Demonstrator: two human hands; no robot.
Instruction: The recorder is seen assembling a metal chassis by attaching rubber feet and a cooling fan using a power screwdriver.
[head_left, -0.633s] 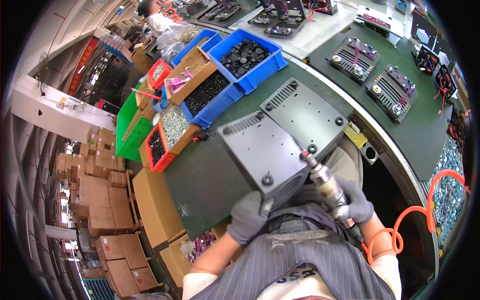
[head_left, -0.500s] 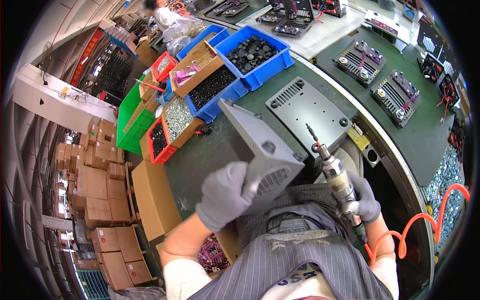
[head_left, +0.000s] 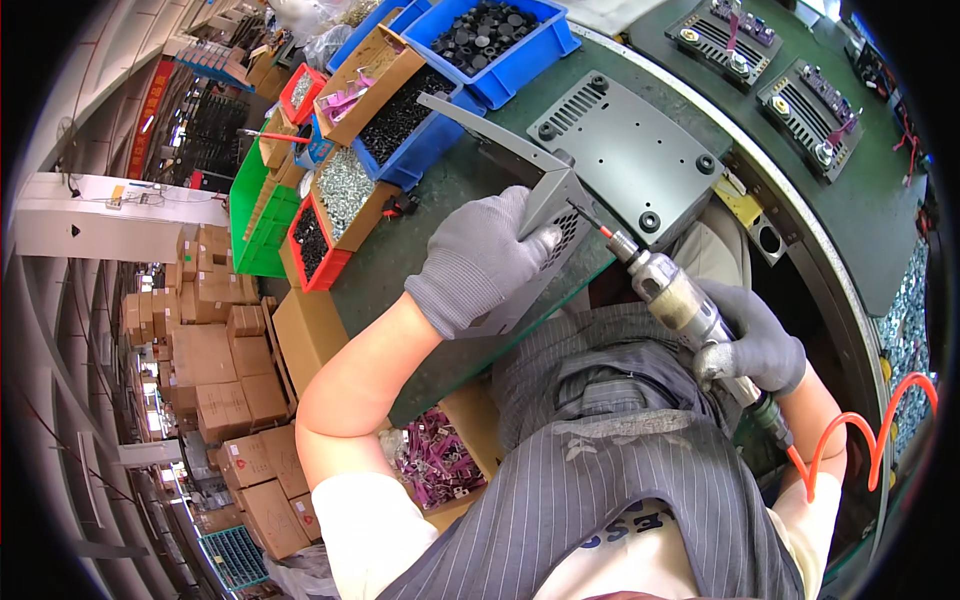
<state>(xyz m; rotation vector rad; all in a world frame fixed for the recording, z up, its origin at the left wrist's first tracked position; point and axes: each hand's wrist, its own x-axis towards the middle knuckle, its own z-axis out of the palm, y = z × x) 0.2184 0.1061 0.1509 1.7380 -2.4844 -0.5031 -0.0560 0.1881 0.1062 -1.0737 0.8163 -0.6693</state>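
A grey sheet-metal casing with perforated vents stands tilted on the bench. My left hand, in a grey glove, grips its edge, the thumb lying near the vent holes. My gloved right hand is wrapped round a pneumatic screwdriver. The driver's long dark bit points up and left, its tip close to the casing's upper corner; whether they touch I cannot tell. Just beyond lies a second grey casing, with slots and black round feet facing up.
Blue bins of black parts stand at the far left. Beside them are red bins, a green bin and a carton of silver screws. An orange coiled hose trails at right. Circuit assemblies lie on the far-right bench.
The casing in my left hand has turned and come down onto the bench beside the second casing. My right hand has brought the screwdriver's bit leftward, close to it. The view has shifted.
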